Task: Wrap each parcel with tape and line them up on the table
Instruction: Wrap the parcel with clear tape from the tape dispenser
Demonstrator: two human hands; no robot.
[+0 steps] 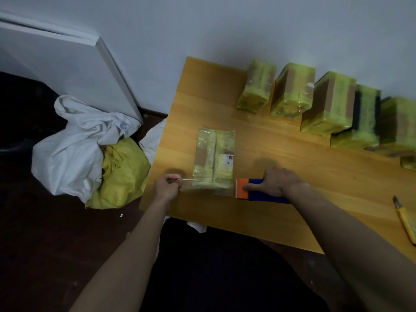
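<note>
A flat yellow-green parcel (215, 158) with a barcode label lies on the wooden table (281, 176) near its left edge. A strip of clear tape (209, 189) stretches across the parcel's near end. My left hand (167, 188) pinches the tape's free end just left of the parcel. My right hand (279, 181) grips a blue and orange tape dispenser (252, 191) on the table, right of the parcel. Several wrapped parcels (295, 93) stand in a row along the wall at the back right.
A yellow utility knife (406, 219) lies at the table's right edge. On the dark floor to the left sit a white sack (74, 140) and a yellow sack (121, 174). A white board (67, 70) leans against the wall behind them.
</note>
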